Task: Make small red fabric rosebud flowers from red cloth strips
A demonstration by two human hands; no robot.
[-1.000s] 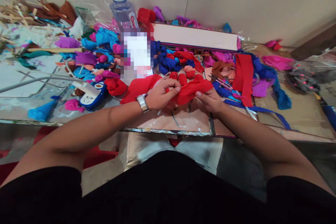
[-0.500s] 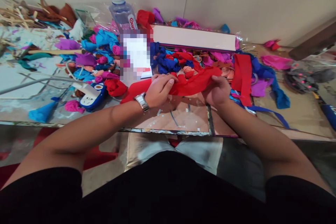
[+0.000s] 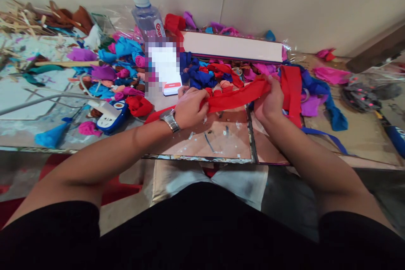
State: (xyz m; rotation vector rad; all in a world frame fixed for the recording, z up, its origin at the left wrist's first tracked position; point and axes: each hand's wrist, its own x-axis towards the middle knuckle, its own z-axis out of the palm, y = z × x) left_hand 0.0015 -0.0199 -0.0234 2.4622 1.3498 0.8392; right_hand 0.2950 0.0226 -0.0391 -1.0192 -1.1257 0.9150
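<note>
A long strip of red crepe paper (image 3: 237, 96) stretches between my two hands above the table's front part. My left hand (image 3: 191, 107), with a metal watch (image 3: 170, 120) on the wrist, is closed on the strip; its tail runs out behind the wrist to the left. The strip's right end is gripped in my right hand (image 3: 270, 99), whose fingertips are partly hidden. Just right of that hand lies another red strip (image 3: 291, 95). Behind the hands is a heap of crumpled blue, red and pink pieces (image 3: 202, 74).
A lit phone (image 3: 164, 65) leans by a clear bottle (image 3: 148, 19). Left of my hands sits a blue-and-white power socket (image 3: 112, 116) with a grey cable. A long pale box (image 3: 232, 46) lies at the back. Thin wooden sticks (image 3: 22, 19) are piled far left.
My right hand has moved slightly right and up, turning at the wrist, and the red strip is drawn straighter and narrower. My left hand's fingers have curled more tightly.
</note>
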